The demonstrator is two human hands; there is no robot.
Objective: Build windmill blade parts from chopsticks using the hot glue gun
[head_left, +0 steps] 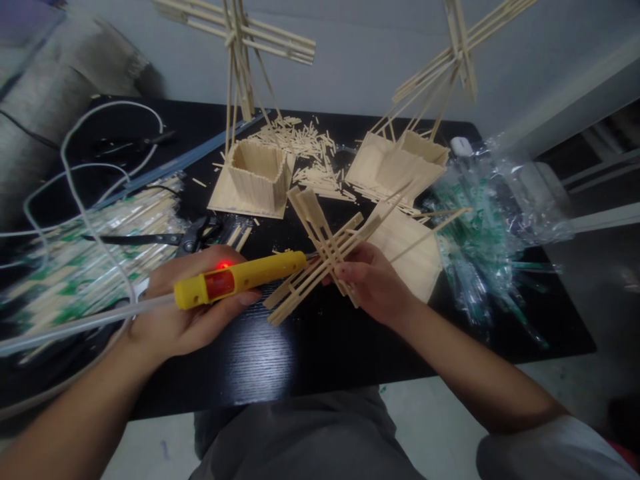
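Note:
My left hand (195, 313) is closed around a yellow hot glue gun (250, 277) with a clear glue stick in its rear and a red light glowing on its side. The nozzle points right and meets the crossed centre of a windmill made of wooden sticks (327, 257). Close to that centre, my right hand (373, 283) grips the windmill by its sticks. Thin legs run from it toward a flat wooden base (405, 247) behind my right hand; whether they join is hard to see.
Two similar windmills stand behind, with a left wooden box (257, 177) and a right wooden box (413, 163). Cut stick pieces (300, 143) lie between them. Scissors (187, 237), packaged sticks (100, 253) and a white cable (75, 180) are left; plastic wrappers (480, 240) are right on the black table (320, 360).

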